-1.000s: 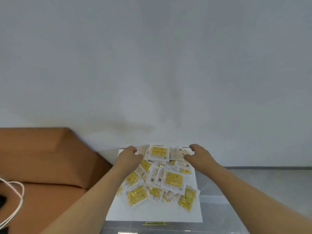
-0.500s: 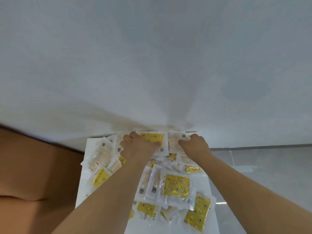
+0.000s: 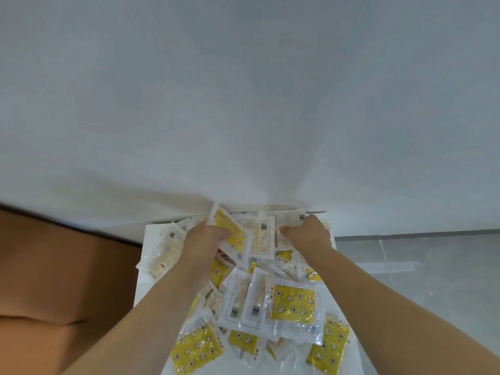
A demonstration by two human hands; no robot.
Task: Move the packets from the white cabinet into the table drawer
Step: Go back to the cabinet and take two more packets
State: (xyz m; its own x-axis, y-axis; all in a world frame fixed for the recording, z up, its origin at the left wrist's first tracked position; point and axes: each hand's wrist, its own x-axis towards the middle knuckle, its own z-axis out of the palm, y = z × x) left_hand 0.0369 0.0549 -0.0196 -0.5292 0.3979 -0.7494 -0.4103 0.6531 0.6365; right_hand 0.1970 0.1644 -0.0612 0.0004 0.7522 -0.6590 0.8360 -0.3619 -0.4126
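Several yellow-and-white packets (image 3: 293,303) lie in a loose pile on top of the white cabinet (image 3: 140,288), against the wall. My left hand (image 3: 204,240) is at the pile's far end, closed on a yellow packet (image 3: 230,228) that is tipped up off the heap. My right hand (image 3: 308,235) presses its fingers on a white packet (image 3: 288,226) near the back edge; whether it grips the packet I cannot tell. Both forearms cross over the pile and hide part of it. The table drawer is out of view.
A white wall (image 3: 243,104) rises directly behind the cabinet. A brown wooden surface (image 3: 62,280) stands to the left of the cabinet. Grey tiled floor (image 3: 419,266) lies to the right.
My head has moved closer over the pile. My left hand has closed on a yellow packet and tipped it up; my right hand has shifted slightly right onto a white packet.
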